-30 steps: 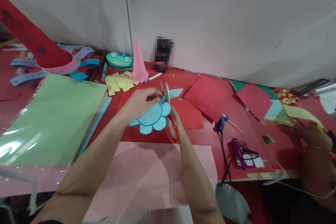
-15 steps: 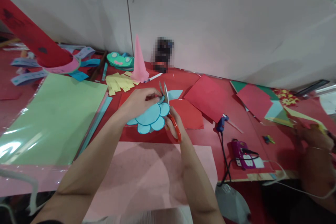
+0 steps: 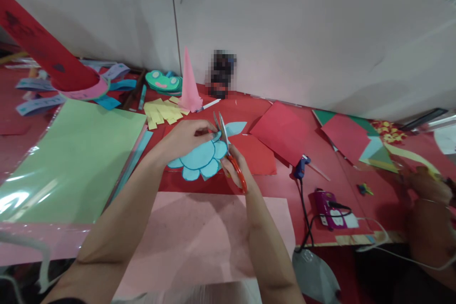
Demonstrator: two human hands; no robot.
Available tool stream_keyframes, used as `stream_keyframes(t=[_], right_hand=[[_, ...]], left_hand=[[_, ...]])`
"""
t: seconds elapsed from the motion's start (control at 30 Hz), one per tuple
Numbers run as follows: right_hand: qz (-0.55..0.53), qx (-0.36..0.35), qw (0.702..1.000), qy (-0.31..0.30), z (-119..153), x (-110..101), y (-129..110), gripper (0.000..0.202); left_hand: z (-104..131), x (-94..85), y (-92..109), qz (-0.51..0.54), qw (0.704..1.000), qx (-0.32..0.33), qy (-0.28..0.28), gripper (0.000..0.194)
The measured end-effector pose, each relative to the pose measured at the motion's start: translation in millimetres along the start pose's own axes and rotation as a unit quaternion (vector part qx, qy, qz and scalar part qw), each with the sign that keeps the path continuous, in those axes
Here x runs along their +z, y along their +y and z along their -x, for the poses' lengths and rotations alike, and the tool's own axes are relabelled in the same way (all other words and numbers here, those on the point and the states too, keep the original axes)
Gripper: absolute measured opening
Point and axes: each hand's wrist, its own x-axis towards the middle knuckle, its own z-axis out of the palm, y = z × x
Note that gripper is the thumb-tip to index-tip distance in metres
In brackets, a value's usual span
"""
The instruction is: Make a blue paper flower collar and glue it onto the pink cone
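Note:
Between my hands is a light blue paper flower (image 3: 199,156) with scalloped petals outlined in darker blue. My left hand (image 3: 188,135) pinches its upper edge from the left. In my right hand (image 3: 235,164) is a pair of scissors (image 3: 237,174) with orange-red handles, the fingers wrapped round the loops. The blades point up and away, slightly apart, at the flower's right edge close to my left fingertips. A blue paper offcut (image 3: 235,128) lies just beyond the blades. Red paper (image 3: 254,154) lies beneath and to the right.
A pink paper cone (image 3: 190,85) and yellow paper strips (image 3: 162,113) stand behind my left hand. Green sheets in plastic (image 3: 74,161) lie left. At right are a glue gun (image 3: 302,166) with its cord, a purple power box (image 3: 329,209) and a co-worker's hand (image 3: 427,185) holding yellow paper.
The flower has shifted slightly left and turned a little in my left hand. The scissor blades have tilted a bit left. At right, the co-worker's yellow strip has bent.

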Motion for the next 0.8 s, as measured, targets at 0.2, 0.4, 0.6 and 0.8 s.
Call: stream_keyframes(t=[0.2,0.4,0.6,0.8], right_hand=[[-0.002,-0.013,1.0,0.004,-1,1,3,0.022],[0.005,0.02,1.0,-0.005,1,1,-3,0.02],[0.017,0.031,0.999,0.0,2,1,-5,0.019],[0.033,0.042,0.998,0.027,2,1,-3,0.024]], left_hand=[[-3,4.1,-3,0.011,1.0,0.004,0.001,0.018],[0,1.0,2,0.001,1.0,-0.002,0.001,0.017],[6,-2.7,10,-0.016,1.0,-0.014,-0.002,0.019],[1,-1.0,1,-0.014,1.0,-0.014,-0.015,0.021]])
